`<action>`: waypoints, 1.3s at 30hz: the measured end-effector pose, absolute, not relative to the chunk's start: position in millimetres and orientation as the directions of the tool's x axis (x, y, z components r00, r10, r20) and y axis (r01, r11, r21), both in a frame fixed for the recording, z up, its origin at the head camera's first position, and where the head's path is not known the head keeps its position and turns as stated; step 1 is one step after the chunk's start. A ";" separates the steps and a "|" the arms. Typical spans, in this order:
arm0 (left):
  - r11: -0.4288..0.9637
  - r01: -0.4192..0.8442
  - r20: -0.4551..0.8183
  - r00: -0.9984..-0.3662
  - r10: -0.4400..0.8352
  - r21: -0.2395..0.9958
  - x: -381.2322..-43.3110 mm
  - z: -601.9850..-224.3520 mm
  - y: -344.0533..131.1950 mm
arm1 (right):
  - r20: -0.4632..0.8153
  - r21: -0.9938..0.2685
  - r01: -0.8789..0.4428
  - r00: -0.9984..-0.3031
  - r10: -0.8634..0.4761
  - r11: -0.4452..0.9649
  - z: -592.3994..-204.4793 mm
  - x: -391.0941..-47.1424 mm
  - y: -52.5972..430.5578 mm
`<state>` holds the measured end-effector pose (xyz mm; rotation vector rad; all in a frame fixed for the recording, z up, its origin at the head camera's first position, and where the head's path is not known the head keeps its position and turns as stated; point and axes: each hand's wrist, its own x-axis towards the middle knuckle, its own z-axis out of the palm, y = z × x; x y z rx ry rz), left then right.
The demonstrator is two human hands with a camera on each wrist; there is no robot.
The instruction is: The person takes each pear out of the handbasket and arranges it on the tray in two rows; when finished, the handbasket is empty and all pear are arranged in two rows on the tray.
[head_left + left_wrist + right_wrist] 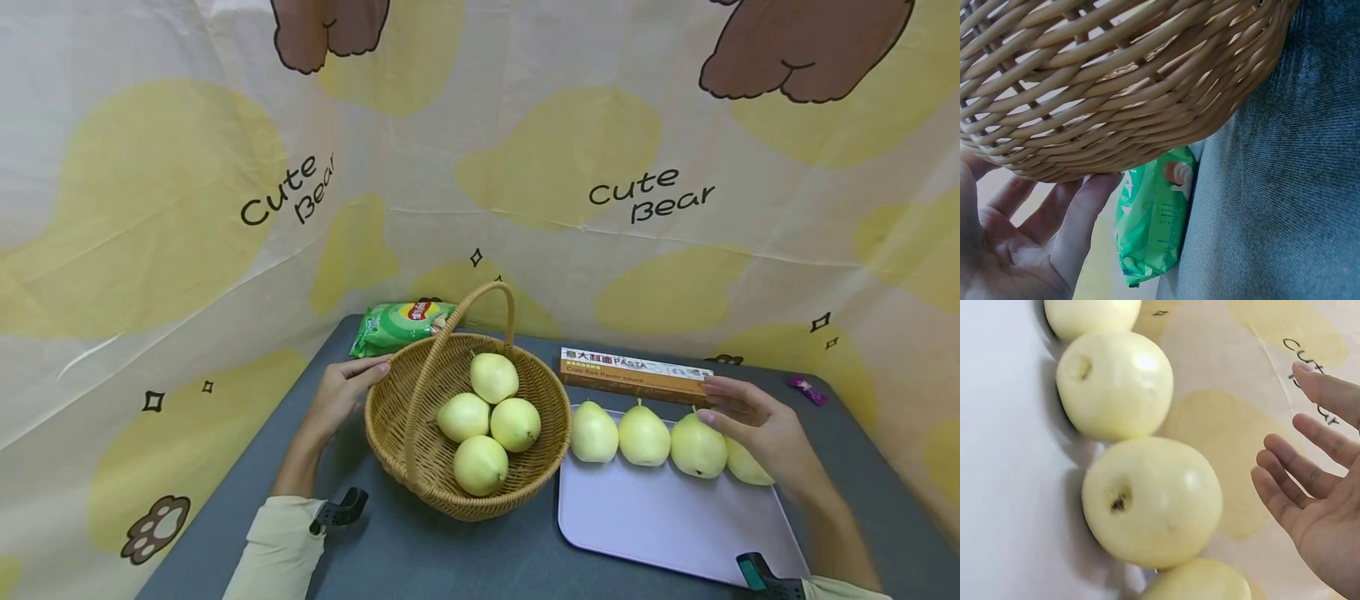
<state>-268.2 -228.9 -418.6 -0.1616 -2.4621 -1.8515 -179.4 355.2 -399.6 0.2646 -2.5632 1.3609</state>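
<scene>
Head view: one basket (pixel 397 400) stands near the left edge of the table (pixel 420 567), holding four pears (pixel 481 465); one tray (pixel 667 525) to its right bears four more along its far edge, the last partly hidden by the right hand (pixel 765 429), its fingers apart, holding nothing; the left hand (pixel 341 396) touches the basket's rim, fingers nearly straight; one bag (pixel 393 327) lies at the table's far left corner, partly behind the basket; one box (pixel 633 375) lies beyond the tray, one purple packet (pixel 808 390) by the far right corner.

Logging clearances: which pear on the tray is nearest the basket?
The leftmost pear in the row on the tray, just beside the basket; the other three pears sit farther right, toward the right hand.
</scene>
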 end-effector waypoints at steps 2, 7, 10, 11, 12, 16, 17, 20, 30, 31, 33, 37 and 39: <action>0.275 0.119 0.109 -0.993 0.051 0.954 -267.6 -418.0 -228.8 | 0.268 -0.793 -0.257 -0.961 -0.062 0.553 -399.0 -183.3 346.5; 0.276 0.116 0.105 -0.993 0.055 0.954 -267.2 -417.3 -228.6 | 0.250 -0.803 -0.265 -0.963 -0.101 0.534 -396.0 -192.4 325.3; 0.277 0.113 0.101 -0.993 0.055 0.954 -267.6 -417.5 -228.7 | 0.257 -0.810 -0.285 -0.958 -0.126 0.513 -395.9 -198.4 312.8; 0.278 0.114 0.102 -0.993 0.058 0.954 -267.5 -417.5 -228.7 | 0.263 -0.810 -0.295 -0.955 -0.135 0.507 -395.9 -200.5 308.7; 0.277 0.113 0.101 -0.993 0.058 0.954 -267.6 -417.5 -228.7 | 0.270 -0.811 -0.305 -0.952 -0.143 0.499 -395.9 -202.9 304.5; 0.276 0.115 0.103 -0.993 0.059 0.954 -267.7 -417.5 -228.8 | 0.268 -0.822 -0.324 -0.946 -0.182 0.468 -393.3 -211.4 287.2; 0.275 0.117 0.105 -0.993 0.058 0.954 -267.7 -417.4 -228.8 | 0.265 -0.823 -0.325 -0.945 -0.192 0.465 -392.4 -213.4 283.0; 0.271 0.119 0.108 -0.993 0.055 0.955 -267.1 -416.7 -228.2 | 0.255 -0.829 -0.332 -0.941 -0.223 0.451 -389.1 -218.4 270.4; 0.277 0.130 0.117 -0.991 0.062 0.952 -267.6 -417.6 -228.2 | 0.239 -0.847 -0.361 -0.914 -0.327 0.391 -375.3 -231.7 231.8; 0.276 0.131 0.118 -0.991 0.062 0.952 -267.6 -417.6 -228.1 | 0.235 -0.849 -0.361 -0.912 -0.337 0.386 -373.4 -232.6 227.9; 0.275 0.131 0.119 -0.991 0.062 0.952 -267.7 -417.6 -228.0 | 0.231 -0.854 -0.363 -0.906 -0.355 0.372 -369.7 -235.0 220.3; 0.276 0.127 0.115 -0.992 0.059 0.953 -267.3 -417.6 -228.3 | 0.227 -0.856 -0.372 -0.894 -0.386 0.359 -362.5 -239.8 205.6; 0.278 0.123 0.111 -0.992 0.058 0.953 -267.0 -417.3 -228.3 | 0.226 -0.855 -0.375 -0.890 -0.395 0.358 -359.1 -242.2 199.1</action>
